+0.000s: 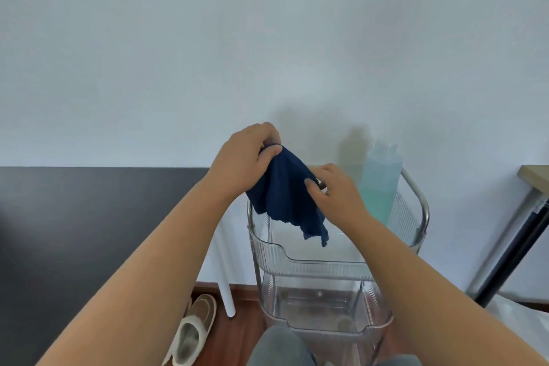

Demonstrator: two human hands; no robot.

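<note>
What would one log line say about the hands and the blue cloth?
left hand: grips blue cloth | right hand: pinches its edge | cloth: hangs above clear cart

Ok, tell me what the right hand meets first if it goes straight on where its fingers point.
The right hand points up-left into the dark blue cloth, which touches its fingers; beyond, probably the left hand.

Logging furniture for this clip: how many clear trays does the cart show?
2. The upper tray lies just below the hanging blue cloth; the lower tray sits beneath it, near the floor. Another may be hidden lower down.
</note>
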